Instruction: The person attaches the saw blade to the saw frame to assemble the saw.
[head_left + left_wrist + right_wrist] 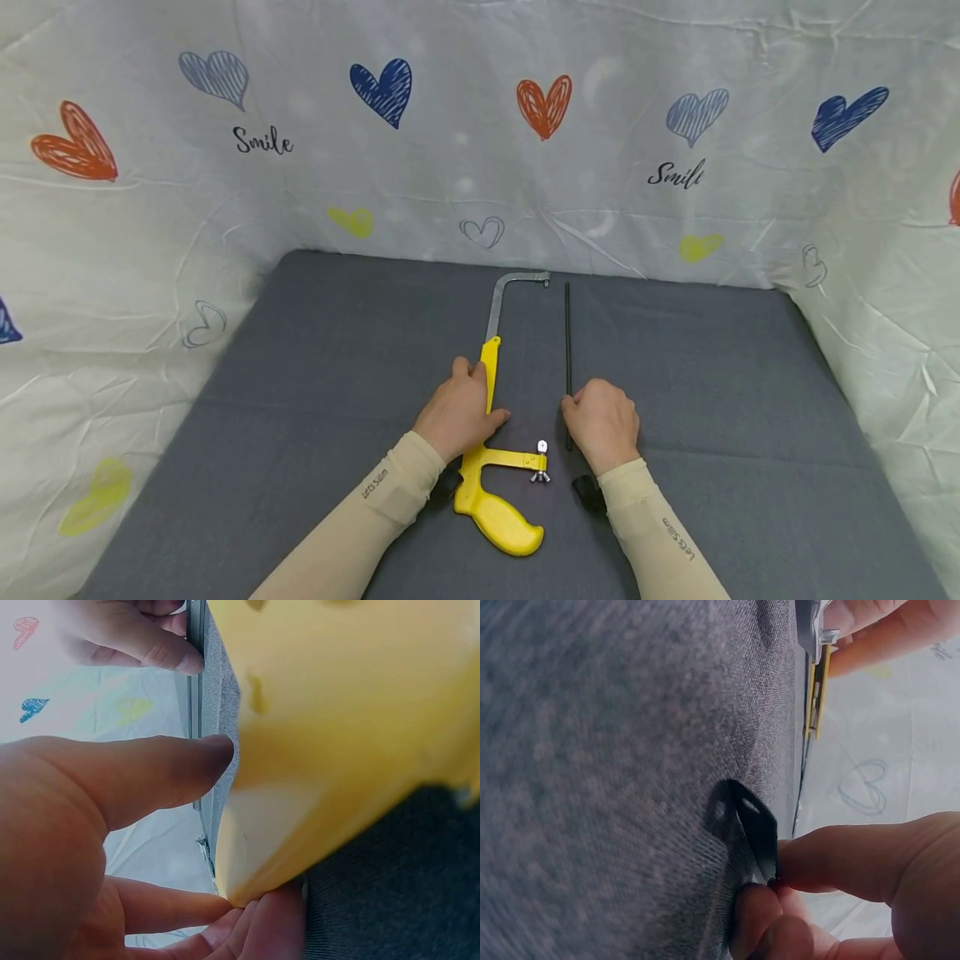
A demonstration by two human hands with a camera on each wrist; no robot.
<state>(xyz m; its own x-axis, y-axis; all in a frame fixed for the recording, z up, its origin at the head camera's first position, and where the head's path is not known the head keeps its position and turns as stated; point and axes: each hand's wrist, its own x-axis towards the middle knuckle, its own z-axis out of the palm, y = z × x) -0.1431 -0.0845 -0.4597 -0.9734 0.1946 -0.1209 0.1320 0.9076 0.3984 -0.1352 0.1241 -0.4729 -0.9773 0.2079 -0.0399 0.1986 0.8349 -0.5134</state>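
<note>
A hacksaw frame [501,518] with a yellow handle and grey metal front arm lies on the table, no blade across it. My left hand [459,412] grips its yellow spine, thumb to the right and fingertips at the left edge; the yellow handle part [337,712] looms large in the left wrist view. To the right of the frame is a thin dark hacksaw blade [567,333], roughly upright in the head view. My right hand [602,423] pinches it near its lower end. The blade's holed end [754,825] shows between thumb and fingers in the right wrist view.
A dark grey cloth [337,350] covers the table. Behind and on both sides hangs a white curtain [457,158] printed with hearts. A wing nut [540,477] sits at the near arm of the frame, and a small pin fitting [547,281] at the far arm.
</note>
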